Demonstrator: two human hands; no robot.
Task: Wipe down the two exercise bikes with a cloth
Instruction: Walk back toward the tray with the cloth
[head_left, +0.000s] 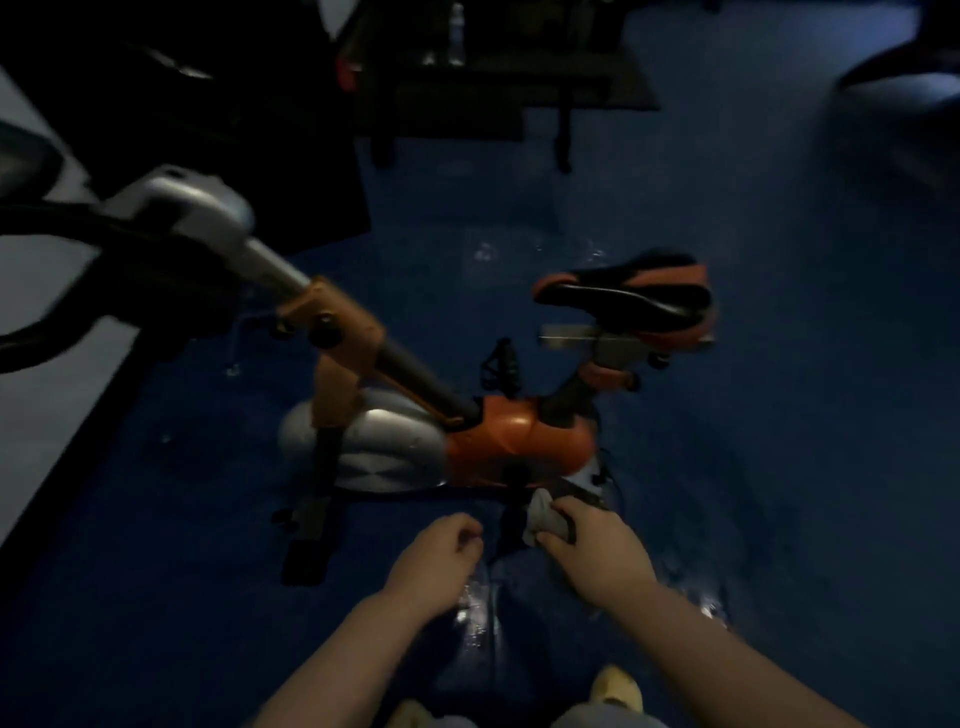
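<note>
At the far left, well away from the orange body of the exercise bike, the dark handlebars and a silver console are seen, raised high so that they can be reached from the saddle. From there a long stem is run down and right into the orange body, and a silver flywheel cover is set just left of that body. Below and left of it, the front stabiliser foot is planted on the blue floor, so the frame is kept steady while it is rubbed.

Now the hands. The left hand is held below the orange body, fingers loosely curled round nothing; it appears to be kept free, ready to steady the frame or take the cloth. Just right of it, the right hand is brought up under the body's lower edge, and a pale cloth is bunched and pinched between thumb and fingers. The wad is offered towards the dark crank and pedal beneath the body; whether it is actually touching cannot be told in this dim, blurred view.

Up and right of the orange body, the black and orange saddle is perched on its post. A second bike cannot be made out, so that half of the job is judged outstanding.
</note>
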